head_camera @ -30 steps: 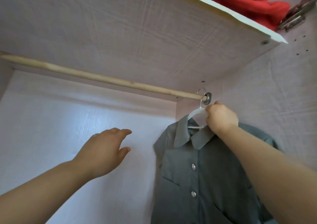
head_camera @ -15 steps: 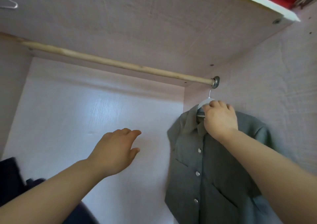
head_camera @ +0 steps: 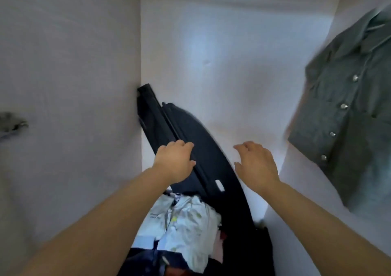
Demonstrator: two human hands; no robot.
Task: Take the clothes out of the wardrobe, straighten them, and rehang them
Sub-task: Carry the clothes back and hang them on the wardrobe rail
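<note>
Your right hand has let go of the shirt collar. It now hangs wide open at mid-frame, palm down, fingers spread and slightly bent, holding nothing. Your left hand has dropped too. Its fingers bend loosely over the ridge of a long black panel with nothing held, and you cannot tell whether it touches. Your view has tilted down since then. The grey shirt, matte woven cloth with 4 shiny round buttons showing, hangs blurred at the upper right, well apart from both hands. The panel looks hard, smooth and curved, and leans into the back left corner. At bottom centre, between your forearms, lies a crumpled pile of clothes, pale printed fabric over dark.
</note>
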